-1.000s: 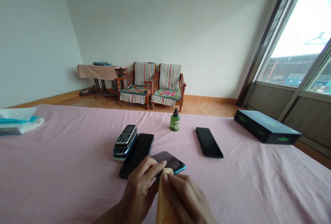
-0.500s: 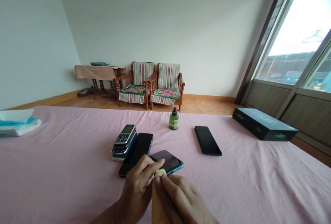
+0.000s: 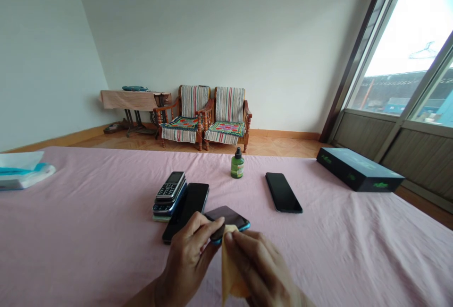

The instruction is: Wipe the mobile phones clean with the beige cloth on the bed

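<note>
My left hand [image 3: 191, 255] grips a smartphone [image 3: 226, 216] with a dark screen and a blue edge, thumb over its near left corner. Pinched in the fingers of my right hand [image 3: 264, 262] is a yellow cloth [image 3: 231, 269], its top pressed to the near edge of that phone while the rest hangs down. Just beyond my left hand a black smartphone [image 3: 191, 203] lies flat. Against its left side is a small stack of phones, with a silver keypad phone [image 3: 171, 187] on top.
A green spray bottle [image 3: 237, 163] stands beyond my hands. Another black smartphone [image 3: 283, 192] lies to the right, and a black box [image 3: 357, 169] sits at the far right. A tissue pack [image 3: 26, 172] is at the left edge, on the pink sheet [image 3: 88, 231].
My right hand has slid the yellow cloth to the right along the phone's near edge, uncovering its lower left corner. My left hand has barely moved. The view has shifted slightly.
</note>
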### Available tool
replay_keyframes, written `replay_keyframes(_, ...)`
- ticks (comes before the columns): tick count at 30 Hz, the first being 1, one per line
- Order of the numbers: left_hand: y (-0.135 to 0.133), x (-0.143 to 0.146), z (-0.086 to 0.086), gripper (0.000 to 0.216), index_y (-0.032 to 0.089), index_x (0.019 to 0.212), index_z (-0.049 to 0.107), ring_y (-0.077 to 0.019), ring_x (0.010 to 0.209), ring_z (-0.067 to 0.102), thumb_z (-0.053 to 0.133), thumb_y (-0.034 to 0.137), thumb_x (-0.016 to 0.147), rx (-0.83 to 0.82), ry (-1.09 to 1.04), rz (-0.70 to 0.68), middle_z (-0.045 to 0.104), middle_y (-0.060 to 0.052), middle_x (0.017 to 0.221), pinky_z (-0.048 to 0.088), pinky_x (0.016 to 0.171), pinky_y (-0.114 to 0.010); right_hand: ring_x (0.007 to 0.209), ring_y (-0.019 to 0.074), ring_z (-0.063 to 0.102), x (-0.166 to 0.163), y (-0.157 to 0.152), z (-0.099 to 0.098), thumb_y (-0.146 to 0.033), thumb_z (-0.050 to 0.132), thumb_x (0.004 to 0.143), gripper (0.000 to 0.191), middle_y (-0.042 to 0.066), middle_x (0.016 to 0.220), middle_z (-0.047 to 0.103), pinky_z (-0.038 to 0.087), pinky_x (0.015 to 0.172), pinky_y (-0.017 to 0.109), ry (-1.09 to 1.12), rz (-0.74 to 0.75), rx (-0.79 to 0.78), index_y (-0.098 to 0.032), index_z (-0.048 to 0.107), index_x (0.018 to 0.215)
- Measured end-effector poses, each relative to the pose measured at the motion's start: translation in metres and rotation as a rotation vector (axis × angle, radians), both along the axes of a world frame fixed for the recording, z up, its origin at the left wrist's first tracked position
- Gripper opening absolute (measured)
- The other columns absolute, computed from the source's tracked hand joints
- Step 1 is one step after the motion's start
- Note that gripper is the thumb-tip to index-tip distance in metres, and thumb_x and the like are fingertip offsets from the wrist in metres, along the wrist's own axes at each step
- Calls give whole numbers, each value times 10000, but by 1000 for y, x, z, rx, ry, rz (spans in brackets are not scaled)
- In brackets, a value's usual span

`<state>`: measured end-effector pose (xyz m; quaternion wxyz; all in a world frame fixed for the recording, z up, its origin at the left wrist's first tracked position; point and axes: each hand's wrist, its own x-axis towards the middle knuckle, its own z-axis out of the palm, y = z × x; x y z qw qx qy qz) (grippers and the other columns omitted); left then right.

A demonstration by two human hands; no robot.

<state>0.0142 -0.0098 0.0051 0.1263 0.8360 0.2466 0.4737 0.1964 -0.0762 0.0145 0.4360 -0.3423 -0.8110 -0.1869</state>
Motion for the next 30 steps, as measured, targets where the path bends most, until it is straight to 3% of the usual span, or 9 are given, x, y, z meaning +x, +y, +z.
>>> replay_keyframes(4,1,1,0,284,196,1184,593,-134,710,586,541,150,908,-8,-2,-3,534,-20,830,494,618,-208,1066,250,563,10,1,-7,-47,414,898,523,185,1132,591,535,865,348,45,-33,-46,-72,352,1417)
replay_keyframes(9,1,2,2,291,195,1191,585,-135,735,591,516,134,914,7,-9,-15,543,-26,850,497,636,-206,999,222,585,3,-1,-2,-66,457,901,531,154,1051,624,547,830,299,30,12,-7,-82,347,1420)
replay_keyframes(14,3,2,1,289,197,1179,602,-133,707,583,556,139,899,13,-3,1,529,-18,821,485,613,-209,1000,206,600,9,8,-15,-37,406,879,478,145,1073,588,548,804,290,273,-22,-112,-137,481,1341)
replay_keyframes(19,1,1,4,218,209,1095,644,-129,657,588,586,187,886,12,-93,61,536,-5,787,480,589,-207,743,158,644,14,31,-27,-95,504,850,265,73,831,620,535,630,230,543,-138,-366,-166,717,989)
replay_keyframes(22,0,1,5,100,191,904,649,-120,580,593,562,241,896,-135,-239,120,556,3,752,487,547,-202,669,145,628,10,36,-26,-149,554,841,210,55,764,615,496,543,209,640,-134,-444,-175,738,937)
replay_keyframes(24,0,3,4,166,182,804,609,-138,561,621,554,309,896,-313,-326,137,588,3,697,510,553,-217,672,144,627,8,36,-26,-165,560,839,212,54,767,619,496,550,209,681,-128,-453,-182,739,951)
replay_keyframes(27,-1,11,0,251,174,855,577,-190,551,662,605,423,840,-655,-398,133,631,1,598,553,561,-269,683,149,631,7,37,-29,-170,568,825,206,60,779,624,509,577,218,689,-110,-451,-177,743,934)
replay_keyframes(30,-4,19,-8,405,165,906,549,-207,496,661,698,496,726,-898,-477,96,660,-17,596,552,458,-280,693,154,634,11,41,-36,-159,568,812,205,63,785,631,514,586,220,674,-126,-437,-177,746,912)
